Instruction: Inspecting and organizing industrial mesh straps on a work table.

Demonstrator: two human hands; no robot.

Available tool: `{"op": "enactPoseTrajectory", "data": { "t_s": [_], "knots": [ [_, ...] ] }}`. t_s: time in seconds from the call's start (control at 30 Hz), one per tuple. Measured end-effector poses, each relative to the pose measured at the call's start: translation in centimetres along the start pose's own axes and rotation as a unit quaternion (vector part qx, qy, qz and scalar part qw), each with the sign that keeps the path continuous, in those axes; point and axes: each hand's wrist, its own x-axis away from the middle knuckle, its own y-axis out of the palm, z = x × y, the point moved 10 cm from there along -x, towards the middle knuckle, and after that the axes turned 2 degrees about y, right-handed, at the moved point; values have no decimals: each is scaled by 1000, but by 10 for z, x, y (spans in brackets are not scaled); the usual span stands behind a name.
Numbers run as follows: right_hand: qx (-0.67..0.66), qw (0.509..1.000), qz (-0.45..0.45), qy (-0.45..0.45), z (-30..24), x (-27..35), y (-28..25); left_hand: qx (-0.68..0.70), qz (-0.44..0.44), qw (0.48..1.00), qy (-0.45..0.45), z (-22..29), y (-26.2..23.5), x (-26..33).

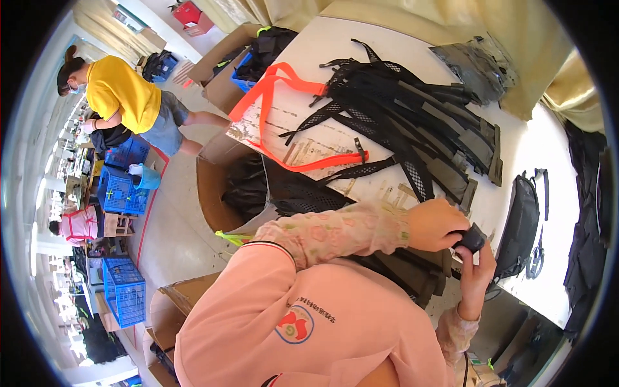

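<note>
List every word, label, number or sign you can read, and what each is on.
Pink shirt: dark printed characters beside a round emblem; wording not copied here.
Small black piece between left hand and right hand: no text visible.
Wall panel, upper left: any markings too small to read.

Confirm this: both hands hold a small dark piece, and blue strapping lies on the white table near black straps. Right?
Not quite: the head view shows the strapping is orange, not blue. The left hand and right hand do hold the small dark piece.
</note>
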Motion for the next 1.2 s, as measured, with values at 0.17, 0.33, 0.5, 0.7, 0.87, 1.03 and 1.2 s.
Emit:
{"op": "enactPoseTrajectory", "data": {
  "t_s": [0.17,0.33,0.5,0.7,0.87,1.03,1.2],
  "knots": [
    [65,980,189,-27,-7,14,-14,91,52,985,-138,-35,13,-7],
    [70,989,127,-14,-21,-1,17,145,76,971,-173,-53,13,-5],
    [-247,955,99,129,21,-2,21,89,155,978,-104,-43,-13,-1],
    [-397,890,196,113,25,5,6,-54,52,997,-8,-4,24,7],
    [-35,977,180,-111,-38,8,-3,182,31,959,-214,-51,37,16],
    [138,981,88,-108,-35,-6,24,224,89,958,-155,-56,31,19],
    [126,988,67,-51,-11,-7,22,146,35,975,-163,-61,32,19]
  ]
}}
